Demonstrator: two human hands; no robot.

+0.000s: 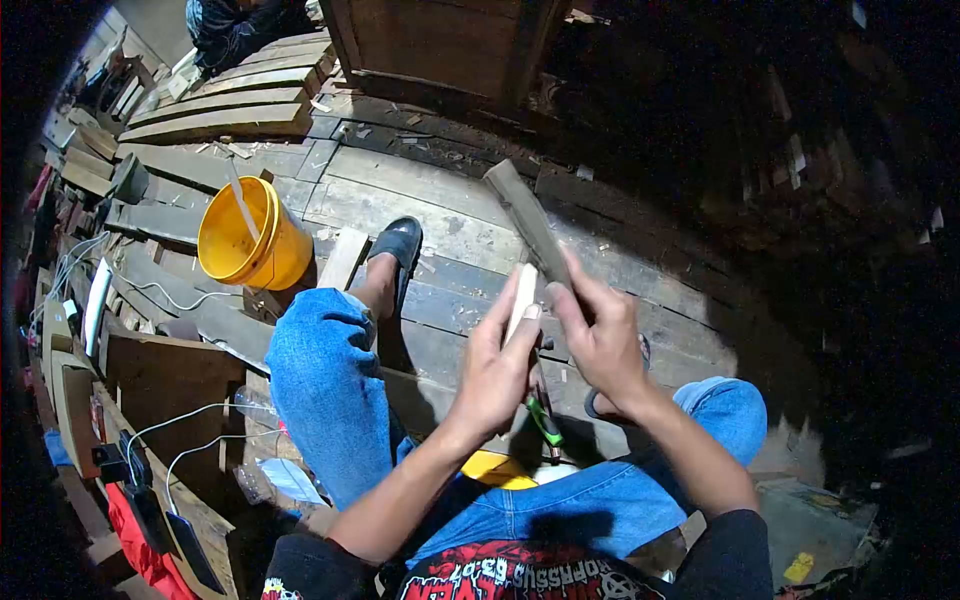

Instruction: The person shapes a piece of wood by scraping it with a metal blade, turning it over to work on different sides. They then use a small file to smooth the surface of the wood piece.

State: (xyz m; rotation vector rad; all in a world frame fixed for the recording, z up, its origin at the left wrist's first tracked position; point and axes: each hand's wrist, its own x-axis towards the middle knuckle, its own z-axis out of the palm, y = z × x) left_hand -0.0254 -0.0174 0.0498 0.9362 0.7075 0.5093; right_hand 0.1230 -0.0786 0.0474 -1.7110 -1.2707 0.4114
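Note:
My left hand (pixel 497 362) is closed round a small pale wood piece (pixel 523 298), its thumb lying along it and the tip pointing up. In my right hand (pixel 600 335) is a long, flat, grey-brown strip (pixel 528 215), slanting away to the upper left. Its near end overlaps the pale piece where the two hands come close together. Below the hands, between my knees, shows a tool with a green and black handle (pixel 544 422). A yellow surface (pixel 498 470) lies under it, partly hidden by my jeans.
A yellow bucket (pixel 290 262) with a flat strip standing in it is on the plank floor (pixel 440 225) at left. Curved timbers (pixel 225 120) lie beyond. Cables and a phone (pixel 195 553) rest at lower left. A wooden panel (pixel 435 45) stands ahead; wood chips are scattered about.

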